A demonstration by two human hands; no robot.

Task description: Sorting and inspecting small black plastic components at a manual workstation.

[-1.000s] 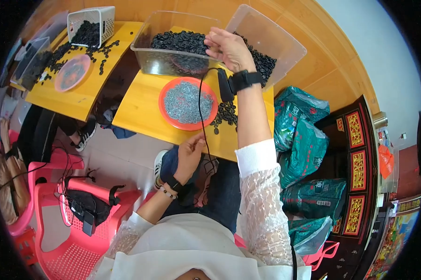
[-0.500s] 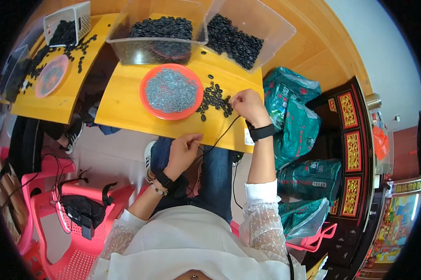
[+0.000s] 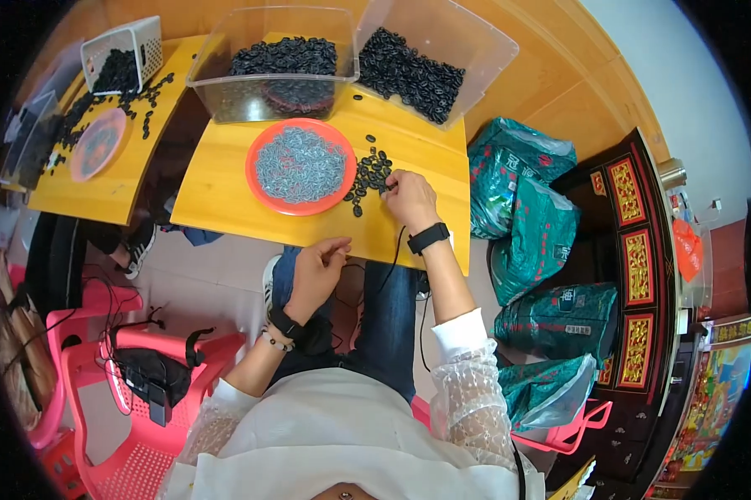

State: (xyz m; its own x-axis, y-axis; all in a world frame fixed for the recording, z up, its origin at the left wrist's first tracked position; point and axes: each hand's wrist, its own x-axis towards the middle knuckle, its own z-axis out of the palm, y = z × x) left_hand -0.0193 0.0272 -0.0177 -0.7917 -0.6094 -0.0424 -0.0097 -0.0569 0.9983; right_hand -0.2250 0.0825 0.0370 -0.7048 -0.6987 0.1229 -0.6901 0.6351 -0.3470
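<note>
Small black oval pieces (image 3: 370,171) lie loosely scattered on the yellow table, just right of a red round plate (image 3: 255,187). Thin grey metal pieces (image 3: 300,165) fill that plate. My right hand (image 3: 411,201) is at the right edge of the black pieces, its fingertips pinched together and touching them. Whether one piece is between the fingertips is too small to tell. In front of the table edge, above my lap, my left hand (image 3: 315,273) is held with thumb and fingers drawn together. What it may hold is hidden.
Behind the plate stand two clear plastic bins (image 3: 217,79) (image 3: 488,58) of black pieces. A second yellow table (image 3: 84,193) at left bears a tipped white basket (image 3: 149,52) and a pink plate (image 3: 100,143). Green bags (image 3: 532,237) stand at right, a pink chair (image 3: 134,450) at lower left.
My right hand has moved left and slightly toward me, onto the edge of the black pieces. My left hand has shifted slightly left. The view has tilted a little.
</note>
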